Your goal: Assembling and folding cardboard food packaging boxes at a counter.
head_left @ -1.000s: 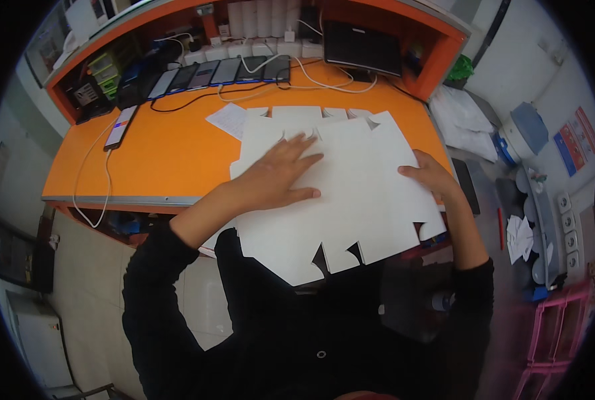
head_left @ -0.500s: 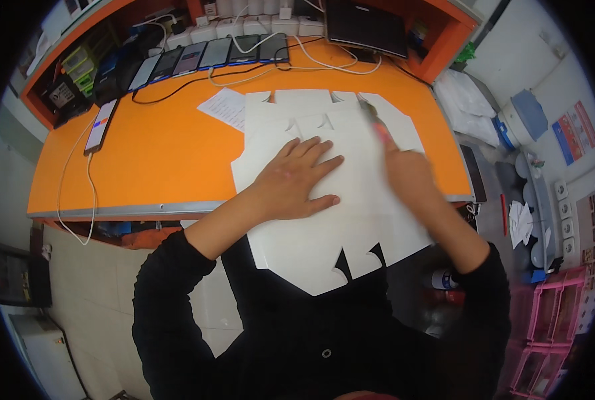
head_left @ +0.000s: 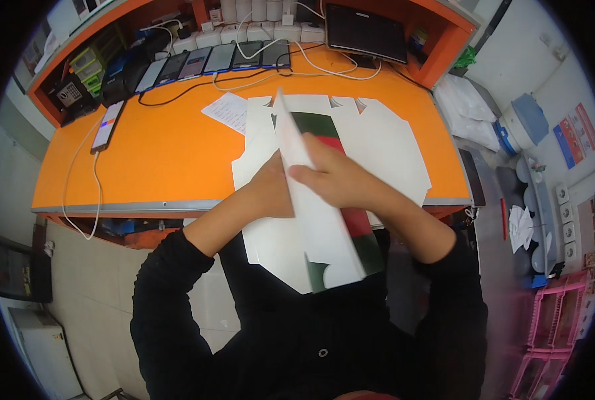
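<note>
Two hands, one raised white sheet, six phones lined up

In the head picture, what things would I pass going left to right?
Dark rectangular phone with a lit screen, small white paper note, bare left hand, bare right hand, crumpled white plastic bag, pink plastic rack.

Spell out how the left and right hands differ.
The right hand pinches the raised white card; the left hand's grip can't be told. The left hand's fingers are largely hidden by the card, while the right hand is mostly visible. Both are bare, below black sleeves.
</note>
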Demonstrator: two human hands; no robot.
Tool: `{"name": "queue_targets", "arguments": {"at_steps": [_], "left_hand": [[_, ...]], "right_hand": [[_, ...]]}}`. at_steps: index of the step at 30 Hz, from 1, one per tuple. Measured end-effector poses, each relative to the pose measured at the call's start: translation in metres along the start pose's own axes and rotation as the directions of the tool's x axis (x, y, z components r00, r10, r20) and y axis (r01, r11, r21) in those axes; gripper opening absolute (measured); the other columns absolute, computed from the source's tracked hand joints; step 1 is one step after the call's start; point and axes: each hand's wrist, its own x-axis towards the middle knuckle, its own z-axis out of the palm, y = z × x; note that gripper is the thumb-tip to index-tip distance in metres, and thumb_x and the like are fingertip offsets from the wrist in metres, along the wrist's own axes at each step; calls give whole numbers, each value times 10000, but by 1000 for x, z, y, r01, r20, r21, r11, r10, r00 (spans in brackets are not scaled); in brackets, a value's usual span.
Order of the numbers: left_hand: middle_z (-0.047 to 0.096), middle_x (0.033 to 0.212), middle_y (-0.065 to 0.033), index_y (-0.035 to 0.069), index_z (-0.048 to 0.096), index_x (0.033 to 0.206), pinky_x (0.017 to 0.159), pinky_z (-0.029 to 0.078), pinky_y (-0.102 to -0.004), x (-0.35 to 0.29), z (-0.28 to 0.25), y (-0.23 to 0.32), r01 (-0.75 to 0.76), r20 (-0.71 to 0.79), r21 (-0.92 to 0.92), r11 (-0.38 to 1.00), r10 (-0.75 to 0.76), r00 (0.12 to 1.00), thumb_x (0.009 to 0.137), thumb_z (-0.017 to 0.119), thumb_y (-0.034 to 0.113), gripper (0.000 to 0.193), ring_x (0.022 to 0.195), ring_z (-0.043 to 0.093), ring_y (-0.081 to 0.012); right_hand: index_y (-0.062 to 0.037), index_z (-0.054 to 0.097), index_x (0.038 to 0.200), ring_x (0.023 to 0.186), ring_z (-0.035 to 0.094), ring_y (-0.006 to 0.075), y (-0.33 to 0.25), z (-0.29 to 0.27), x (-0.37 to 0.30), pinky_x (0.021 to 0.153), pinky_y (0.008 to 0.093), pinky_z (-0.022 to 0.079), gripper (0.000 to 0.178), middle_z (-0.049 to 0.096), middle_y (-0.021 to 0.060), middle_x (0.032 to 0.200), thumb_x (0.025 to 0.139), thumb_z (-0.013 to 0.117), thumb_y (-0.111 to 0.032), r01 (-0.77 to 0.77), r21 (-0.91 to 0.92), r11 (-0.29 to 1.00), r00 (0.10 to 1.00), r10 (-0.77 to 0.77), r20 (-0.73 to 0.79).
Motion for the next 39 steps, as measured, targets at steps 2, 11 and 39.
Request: {"name": "queue_targets", "arguments": {"at_steps": [2,11,39], "left_hand": [[407,1395,-127,152,503,1301,1115,172,-493,-9,2,-1,-73,-65,210,975,89,994,842,540,475,564,1335,305,-290],[421,1349,-167,101,470,1299,1044,301,-483,12,-18,5,-17,-51,159,987,25,998,865,567,406,540,1267,387,-325],[636,654,-178,28,663,693,592,486,-447,119,17,-76,602,-565,-26,798,-508,650,945,430,364,481,643,638,-333]], "right_hand": [[17,360,1357,1052,577,216,-19,-38,-28,914,322,445,617,548,184,1232,893,594,-316,-297,59,953,926,302,-225],[16,401,1328,1189,463,219,88,-103,-117,1032,318,310,499,507,151,1272,878,565,-125,-175,266,948,888,269,-372],[-52,603,928,733,593,205,69,-52,10,644,312,505,198,583,118,782,735,558,-53,12,-943,333,886,-441,-144]]}}
